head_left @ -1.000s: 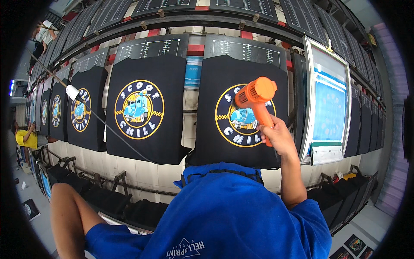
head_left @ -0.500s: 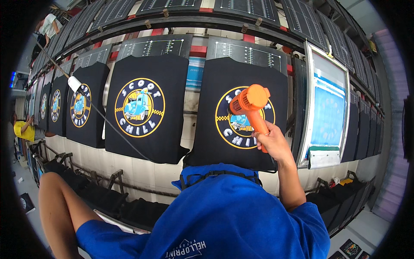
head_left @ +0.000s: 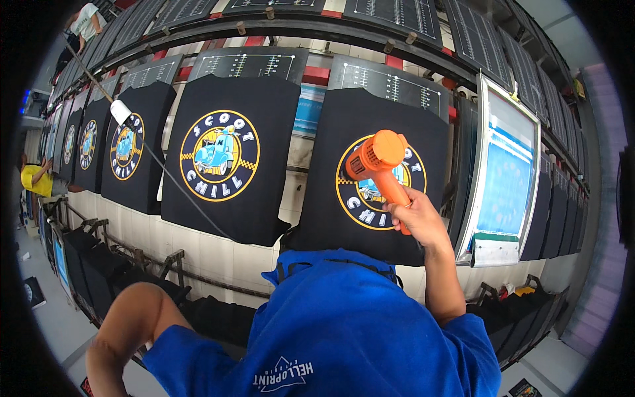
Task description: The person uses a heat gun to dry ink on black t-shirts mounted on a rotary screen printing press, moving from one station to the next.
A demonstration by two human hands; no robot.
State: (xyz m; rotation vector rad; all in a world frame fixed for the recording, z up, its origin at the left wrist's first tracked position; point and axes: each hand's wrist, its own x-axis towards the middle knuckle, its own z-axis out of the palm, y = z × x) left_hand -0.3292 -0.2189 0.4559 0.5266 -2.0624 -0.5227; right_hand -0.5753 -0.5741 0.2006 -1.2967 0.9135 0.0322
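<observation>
Running lengthwise past the far side: a long dark metal rail (head_left: 331, 26), bowed by the fisheye. Near side of it, flat rectangular black platens (head_left: 387, 79) with white ruled marks sit in a row. Matte black fabric shirt (head_left: 344, 112) is draped over the nearest one, lying mostly smooth with some bunching along its near edge; a similar black cloth shirt (head_left: 228, 96) lies just to its left. Right of both, a rectangular screen (head_left: 506, 178) leans at a tilt: pale metal frame, translucent mesh coated blue. Round print (head_left: 362, 192) on the nearest shirt has a yellow ring and a light-blue scooter, partly covered.

Covering it: pistol-shaped orange plastic heat gun (head_left: 380, 162), drum body, slotted vents, over the upper middle of the print, muzzle toward the left. Can't tell the gap to the fabric.

Right hand (head_left: 421, 218) comes in from the right, elbow bent, forearm rising steeply, fingers clamped around the gun's handle. Left arm is bent, elbow out at lower left; left hand is out of view, so can't tell its fingers.
</observation>
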